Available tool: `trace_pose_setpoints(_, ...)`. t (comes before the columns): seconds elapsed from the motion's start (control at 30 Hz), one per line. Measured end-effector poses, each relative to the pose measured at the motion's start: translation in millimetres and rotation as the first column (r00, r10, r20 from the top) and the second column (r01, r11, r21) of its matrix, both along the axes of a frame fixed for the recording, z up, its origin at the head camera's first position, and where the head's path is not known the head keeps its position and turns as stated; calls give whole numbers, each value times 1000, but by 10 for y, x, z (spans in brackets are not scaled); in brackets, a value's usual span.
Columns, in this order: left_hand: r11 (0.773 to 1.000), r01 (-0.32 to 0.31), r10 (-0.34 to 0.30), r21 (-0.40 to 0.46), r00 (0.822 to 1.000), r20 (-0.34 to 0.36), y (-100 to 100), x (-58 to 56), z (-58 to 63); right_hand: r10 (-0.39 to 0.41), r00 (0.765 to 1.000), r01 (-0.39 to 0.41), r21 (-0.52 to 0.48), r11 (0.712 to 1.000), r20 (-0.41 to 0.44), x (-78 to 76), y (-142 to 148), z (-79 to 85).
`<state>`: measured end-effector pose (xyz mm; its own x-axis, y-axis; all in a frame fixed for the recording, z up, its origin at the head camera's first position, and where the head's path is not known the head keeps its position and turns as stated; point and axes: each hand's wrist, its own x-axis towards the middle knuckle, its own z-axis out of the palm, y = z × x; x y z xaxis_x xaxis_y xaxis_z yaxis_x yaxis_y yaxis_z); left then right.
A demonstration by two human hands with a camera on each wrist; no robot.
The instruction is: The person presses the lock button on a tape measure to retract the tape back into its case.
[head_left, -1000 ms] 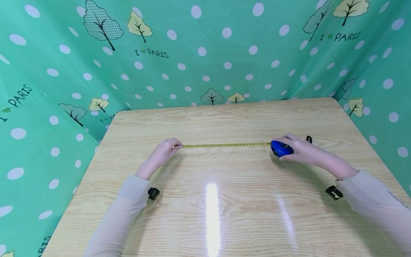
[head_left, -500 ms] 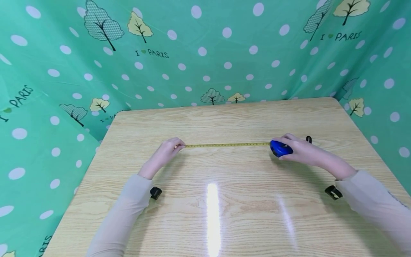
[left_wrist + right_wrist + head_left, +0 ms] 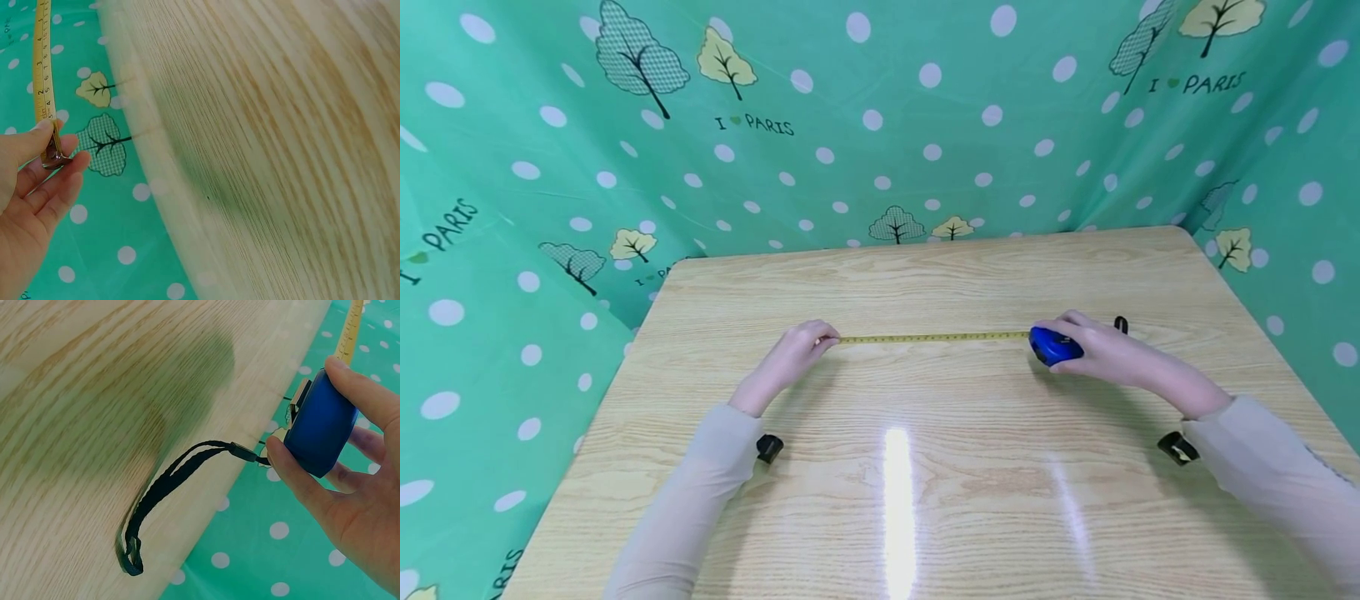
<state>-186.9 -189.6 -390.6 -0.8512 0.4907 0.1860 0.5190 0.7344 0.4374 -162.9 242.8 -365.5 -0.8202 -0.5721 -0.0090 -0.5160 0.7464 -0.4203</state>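
Observation:
A blue tape measure [image 3: 322,425] sits in my right hand [image 3: 1093,346], gripped between thumb and fingers, with its black wrist strap [image 3: 165,484] trailing onto the table. From its case a yellow tape blade [image 3: 934,337] runs leftward, nearly level and straight across the table. My left hand [image 3: 801,352] pinches the blade's far end between thumb and fingers. In the left wrist view the metal end hook [image 3: 56,160] shows by the fingertips, and the blade's low numbers stand just above the thumb.
Both hands are over a wood-grain table [image 3: 970,517]. A green dotted curtain [image 3: 880,158] hangs behind it and at both sides. Black wrist-worn devices show by the left sleeve [image 3: 715,450] and the right sleeve [image 3: 1247,442]. A bright light reflection lies on the tabletop.
My left hand has moved a little to the right with the tape end, so the stretch of blade showing is shorter. The right hand and the case have barely moved.

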Motion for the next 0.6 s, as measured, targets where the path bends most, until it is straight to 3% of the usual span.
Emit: trace_pose_setpoints(0.6, 1000, 14, -14, -5, 1000, -15, 63, -15, 4, 3, 1000, -3, -5, 1000, -5, -2, -24, 6)
